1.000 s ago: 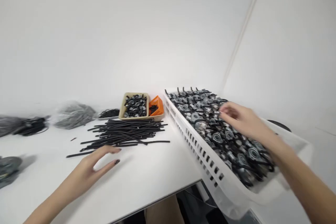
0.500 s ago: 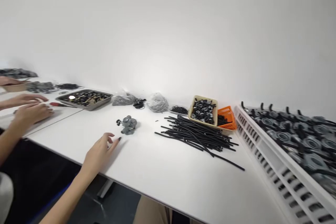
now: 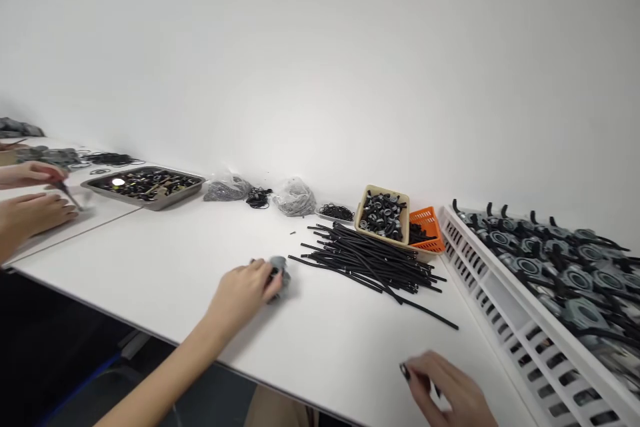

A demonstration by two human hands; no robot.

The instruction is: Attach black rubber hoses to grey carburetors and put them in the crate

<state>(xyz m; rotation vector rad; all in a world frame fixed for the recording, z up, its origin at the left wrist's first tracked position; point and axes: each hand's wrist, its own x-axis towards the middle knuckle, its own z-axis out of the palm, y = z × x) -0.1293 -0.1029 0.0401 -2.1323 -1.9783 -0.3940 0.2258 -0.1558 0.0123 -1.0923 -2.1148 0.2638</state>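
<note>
My left hand [image 3: 245, 290] is closed round a small grey part [image 3: 280, 268] lying on the white table [image 3: 165, 267], just left of a pile of black rods [image 3: 370, 263]. My right hand [image 3: 447, 390] rests near the table's front edge at the lower right, fingers curled, with a small dark piece at its fingertips that I cannot make out. A long white slotted tray [image 3: 505, 300] full of grey and black parts lies to the right of it.
Behind the rods stand a beige bin [image 3: 383, 213] of black rings and a small orange basket [image 3: 425, 227]. Clear bags [image 3: 295, 197] of parts and a metal tray [image 3: 145, 185] sit farther left. Another person's hands [image 3: 30, 203] work at the far left.
My left hand moved onto the grey part and closed on it. My right hand left the white tray and now shows at the lower right. The view swung left.
</note>
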